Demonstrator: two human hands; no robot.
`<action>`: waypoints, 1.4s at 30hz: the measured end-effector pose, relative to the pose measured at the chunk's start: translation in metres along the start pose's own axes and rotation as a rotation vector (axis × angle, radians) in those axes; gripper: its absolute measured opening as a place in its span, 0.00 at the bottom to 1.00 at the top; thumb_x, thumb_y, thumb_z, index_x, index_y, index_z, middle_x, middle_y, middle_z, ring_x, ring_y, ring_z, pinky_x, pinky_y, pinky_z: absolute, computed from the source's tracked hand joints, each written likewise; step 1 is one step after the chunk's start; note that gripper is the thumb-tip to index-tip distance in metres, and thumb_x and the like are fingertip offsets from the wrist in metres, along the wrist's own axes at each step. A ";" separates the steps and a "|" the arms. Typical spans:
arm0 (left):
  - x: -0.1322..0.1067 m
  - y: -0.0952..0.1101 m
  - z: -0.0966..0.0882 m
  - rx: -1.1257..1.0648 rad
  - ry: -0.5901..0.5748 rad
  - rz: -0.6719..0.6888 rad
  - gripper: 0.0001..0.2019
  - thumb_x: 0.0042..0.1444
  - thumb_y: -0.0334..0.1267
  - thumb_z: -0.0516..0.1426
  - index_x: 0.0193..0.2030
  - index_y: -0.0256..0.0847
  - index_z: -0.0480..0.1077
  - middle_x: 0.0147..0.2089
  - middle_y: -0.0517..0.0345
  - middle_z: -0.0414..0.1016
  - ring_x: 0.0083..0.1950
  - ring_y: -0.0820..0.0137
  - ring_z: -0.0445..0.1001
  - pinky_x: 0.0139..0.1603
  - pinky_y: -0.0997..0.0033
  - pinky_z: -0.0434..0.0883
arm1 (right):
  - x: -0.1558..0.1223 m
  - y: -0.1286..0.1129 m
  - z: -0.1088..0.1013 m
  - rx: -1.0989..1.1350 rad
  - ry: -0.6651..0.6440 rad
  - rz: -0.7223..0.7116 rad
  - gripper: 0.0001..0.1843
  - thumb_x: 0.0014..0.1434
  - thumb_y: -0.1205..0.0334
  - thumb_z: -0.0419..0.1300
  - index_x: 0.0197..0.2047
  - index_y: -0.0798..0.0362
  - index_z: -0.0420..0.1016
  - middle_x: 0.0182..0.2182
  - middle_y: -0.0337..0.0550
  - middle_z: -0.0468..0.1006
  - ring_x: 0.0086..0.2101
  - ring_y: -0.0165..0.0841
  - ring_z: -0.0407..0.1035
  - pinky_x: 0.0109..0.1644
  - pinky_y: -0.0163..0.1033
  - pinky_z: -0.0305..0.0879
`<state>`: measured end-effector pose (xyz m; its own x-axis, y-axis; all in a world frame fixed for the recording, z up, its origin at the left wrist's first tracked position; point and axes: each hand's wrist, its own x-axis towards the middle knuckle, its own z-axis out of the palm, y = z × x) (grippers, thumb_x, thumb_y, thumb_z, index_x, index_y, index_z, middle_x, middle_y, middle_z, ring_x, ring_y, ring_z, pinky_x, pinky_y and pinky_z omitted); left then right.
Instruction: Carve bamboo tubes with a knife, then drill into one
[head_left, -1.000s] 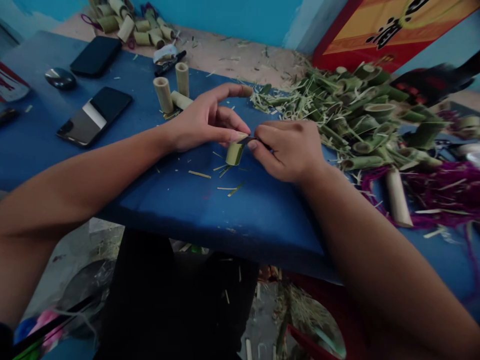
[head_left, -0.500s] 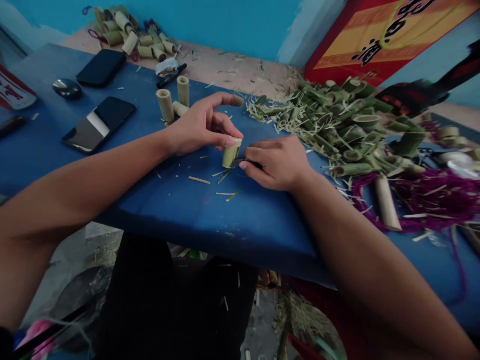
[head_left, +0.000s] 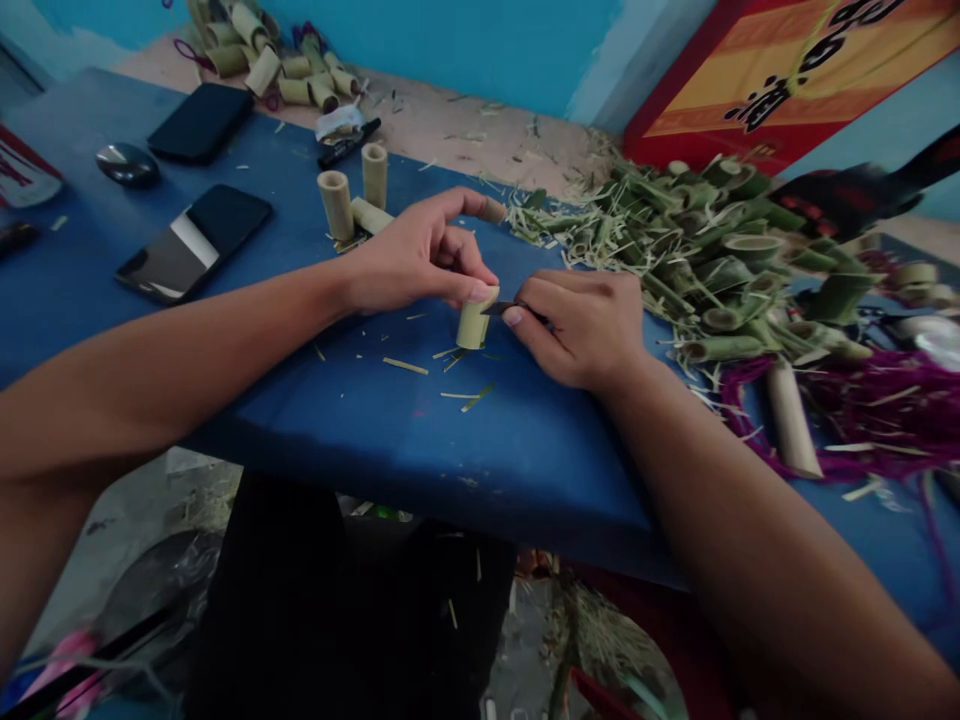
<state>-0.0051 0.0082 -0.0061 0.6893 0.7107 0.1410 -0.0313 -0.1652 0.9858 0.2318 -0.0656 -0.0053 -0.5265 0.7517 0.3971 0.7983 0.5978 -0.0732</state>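
Observation:
A short pale-green bamboo tube [head_left: 472, 326] stands upright on the blue table [head_left: 360, 410]. The thumb and fingers of my left hand [head_left: 427, 250] pinch its top rim, while the index finger reaches out to the right. My right hand [head_left: 581, 325] is closed around a small knife [head_left: 501, 308], its blade against the upper right side of the tube. Most of the handle is hidden in my fist. Thin bamboo shavings [head_left: 405, 366] lie around the tube's foot. Behind my left hand are two upright bamboo tubes [head_left: 336, 205] and one lying down [head_left: 369, 215].
Green bamboo offcuts and shavings [head_left: 720, 260] are heaped at the right, beside purple yarn [head_left: 870, 410] and a bamboo stick [head_left: 793, 420]. Two dark phones [head_left: 195, 243] and a mouse [head_left: 127, 165] lie at left. More cut tubes [head_left: 262, 70] are piled at the back.
The knife blade has moved from the tube's lower right side up near its top, with my right hand turning slightly. My left hand still pinches the tube. The whole view has shifted a little.

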 end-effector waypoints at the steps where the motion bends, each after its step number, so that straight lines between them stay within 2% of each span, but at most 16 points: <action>1: 0.000 0.000 0.000 0.005 -0.012 0.004 0.37 0.48 0.33 0.75 0.63 0.39 0.66 0.38 0.59 0.86 0.46 0.64 0.87 0.50 0.66 0.81 | 0.000 0.000 0.000 0.007 0.004 0.000 0.21 0.71 0.49 0.49 0.31 0.48 0.71 0.25 0.43 0.73 0.27 0.36 0.65 0.33 0.43 0.52; 4: 0.000 0.001 0.000 0.017 -0.028 0.004 0.38 0.48 0.33 0.75 0.64 0.39 0.66 0.38 0.58 0.86 0.46 0.64 0.86 0.51 0.66 0.80 | 0.000 0.001 -0.001 0.027 0.011 0.002 0.21 0.71 0.49 0.49 0.31 0.48 0.71 0.25 0.43 0.73 0.27 0.36 0.66 0.33 0.43 0.52; 8: -0.002 0.006 0.003 0.007 -0.018 -0.011 0.37 0.49 0.28 0.74 0.64 0.36 0.66 0.37 0.57 0.85 0.46 0.63 0.86 0.50 0.64 0.79 | 0.000 0.003 -0.001 0.039 -0.009 0.004 0.21 0.71 0.48 0.48 0.31 0.48 0.72 0.25 0.44 0.73 0.28 0.37 0.66 0.33 0.43 0.51; 12: -0.004 0.011 0.006 -0.015 -0.018 -0.036 0.37 0.49 0.26 0.72 0.65 0.35 0.64 0.37 0.58 0.85 0.42 0.67 0.85 0.48 0.67 0.79 | 0.000 0.003 -0.002 0.051 -0.049 0.006 0.22 0.72 0.48 0.47 0.32 0.48 0.72 0.26 0.44 0.73 0.28 0.37 0.66 0.33 0.44 0.50; 17: -0.005 0.011 0.006 -0.029 -0.014 -0.032 0.36 0.49 0.29 0.73 0.63 0.38 0.66 0.37 0.60 0.85 0.41 0.67 0.85 0.46 0.66 0.79 | 0.003 0.003 -0.007 0.038 -0.129 0.020 0.23 0.73 0.47 0.45 0.33 0.49 0.72 0.27 0.46 0.74 0.29 0.39 0.67 0.33 0.44 0.48; 23: -0.004 0.006 0.004 -0.020 -0.028 -0.030 0.40 0.47 0.34 0.75 0.66 0.40 0.65 0.40 0.57 0.86 0.44 0.64 0.86 0.49 0.66 0.80 | 0.006 0.002 -0.010 0.026 -0.200 -0.001 0.25 0.73 0.46 0.43 0.34 0.48 0.73 0.27 0.47 0.75 0.30 0.39 0.67 0.33 0.45 0.46; 29: -0.006 0.006 0.001 -0.019 -0.042 -0.037 0.42 0.46 0.37 0.76 0.66 0.42 0.65 0.41 0.57 0.87 0.44 0.65 0.86 0.47 0.69 0.80 | 0.005 -0.001 -0.005 0.025 -0.266 -0.128 0.26 0.71 0.45 0.44 0.33 0.51 0.75 0.28 0.46 0.77 0.28 0.36 0.64 0.32 0.44 0.43; 36: -0.009 0.013 0.003 -0.015 -0.026 -0.046 0.41 0.47 0.35 0.76 0.67 0.41 0.65 0.41 0.55 0.86 0.44 0.64 0.86 0.47 0.67 0.80 | 0.003 0.000 -0.002 0.046 -0.241 -0.158 0.24 0.70 0.47 0.47 0.33 0.51 0.77 0.29 0.44 0.77 0.28 0.34 0.61 0.34 0.43 0.42; 42: -0.008 0.014 0.003 -0.007 -0.036 -0.059 0.45 0.45 0.36 0.77 0.68 0.40 0.63 0.41 0.53 0.87 0.45 0.63 0.86 0.49 0.65 0.81 | 0.005 0.000 -0.003 0.038 -0.256 -0.157 0.25 0.70 0.47 0.47 0.32 0.51 0.77 0.29 0.44 0.77 0.26 0.33 0.59 0.34 0.43 0.41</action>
<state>-0.0087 -0.0016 0.0061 0.7158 0.6938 0.0790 0.0056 -0.1189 0.9929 0.2304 -0.0627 -0.0006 -0.7034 0.6920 0.1626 0.6921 0.7189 -0.0651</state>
